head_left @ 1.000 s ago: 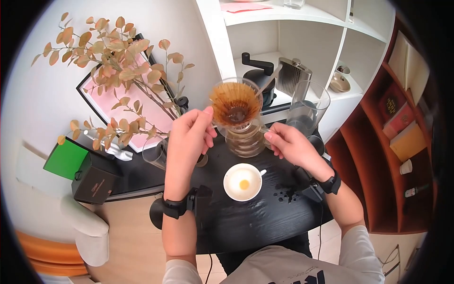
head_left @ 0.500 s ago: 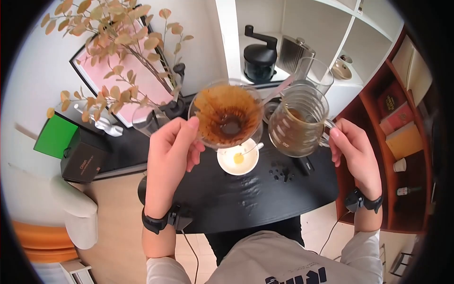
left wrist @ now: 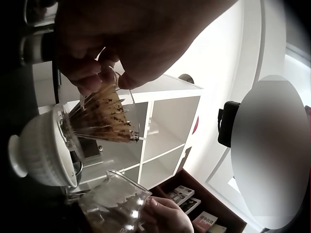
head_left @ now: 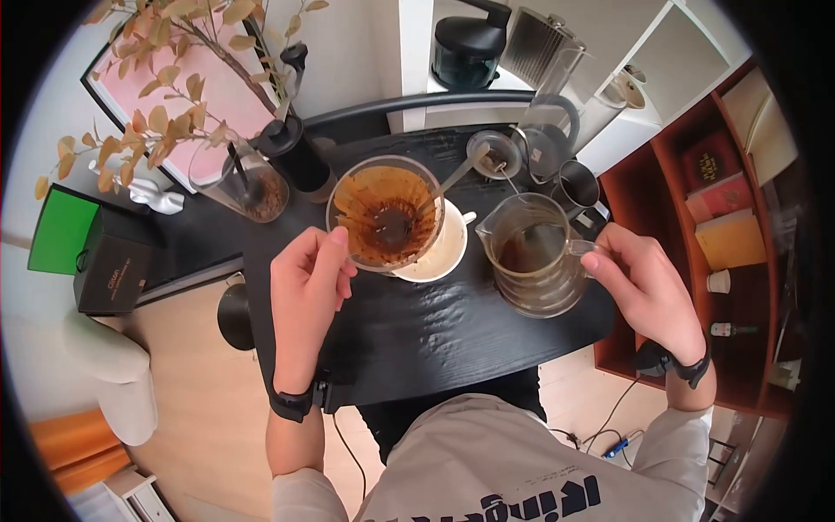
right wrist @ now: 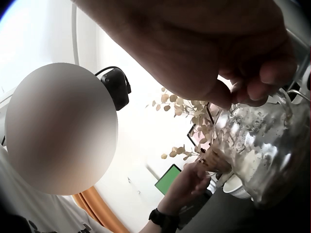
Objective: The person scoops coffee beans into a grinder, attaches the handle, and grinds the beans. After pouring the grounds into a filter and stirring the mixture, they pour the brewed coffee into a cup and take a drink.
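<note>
My left hand (head_left: 306, 287) pinches the handle of a clear glass coffee dripper (left wrist: 82, 141). Inside it sits a brown-stained paper filter (head_left: 376, 204) with wet grounds, and a pale stick (head_left: 467, 167) leans out over the rim. Below the dripper stands a white cup (head_left: 450, 259), partly hidden by it in the head view; the left wrist view shows the cup's ribbed side. Off to the right, my right hand (head_left: 651, 283) grips the handle of a ridged glass coffee server (head_left: 539, 291), which has some dark liquid low inside.
Behind the server are a small round glass dish (head_left: 494, 155), a dark cup (head_left: 577, 185) and a tall glass vessel (head_left: 557, 96). A black hand grinder (head_left: 296, 157) and a glass vase (head_left: 252, 187) with a leafy branch stand back left on the black table (head_left: 391, 348).
The dripper has come off the server: the server has moved right and nearer to me, while the dripper went left and over the cup. The head view has tilted downward.
</note>
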